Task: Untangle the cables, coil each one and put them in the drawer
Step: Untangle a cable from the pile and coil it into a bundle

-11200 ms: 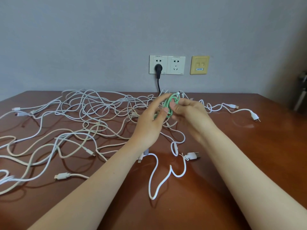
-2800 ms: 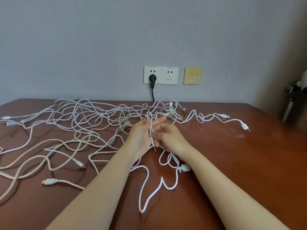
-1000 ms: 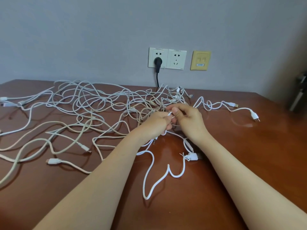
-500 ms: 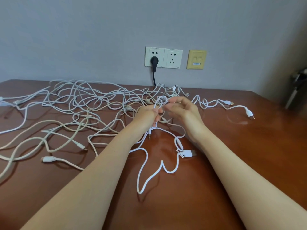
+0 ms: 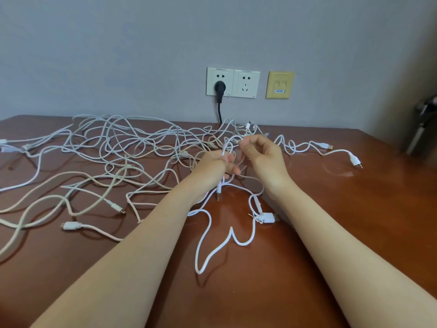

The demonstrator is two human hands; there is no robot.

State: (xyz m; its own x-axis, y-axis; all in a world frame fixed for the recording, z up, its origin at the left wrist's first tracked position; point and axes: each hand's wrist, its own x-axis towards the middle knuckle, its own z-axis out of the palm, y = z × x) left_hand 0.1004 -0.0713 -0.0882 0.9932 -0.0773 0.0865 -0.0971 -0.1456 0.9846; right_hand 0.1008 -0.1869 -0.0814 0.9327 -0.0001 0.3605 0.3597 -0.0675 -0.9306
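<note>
The table [image 5: 343, 245] carries the tangle [image 5: 123, 147], a wide sprawl of white and cream cables across its left and back, with no drawer in view. We judge this mass light and limp: any strand will drag its neighbours if pulled hard, so it wants lifting out loop by loop, not tugging. The rubbery jackets should give fair grip, and the stiff plugs are the sure places to take hold and to start a coil from.

Our forearms reach in from the near edge and meet above the tangle's right end, both wrists raised off the wood. The left hand [image 5: 216, 165] has its fingers curled round the thin cable [image 5: 227, 144], knuckles turned away from us. The right hand [image 5: 263, 157], just beside it, pinches the same cable's raised loop between thumb and forefinger, the other fingers loosely bent.

That cable is in our hands, arching between them, and its jack [image 5: 219, 194] dangles below the left palm. Being so thin, it will kink easily, so we would wind it in loose turns. Nearer us a white plug [image 5: 268, 218] lies on the table.
</note>
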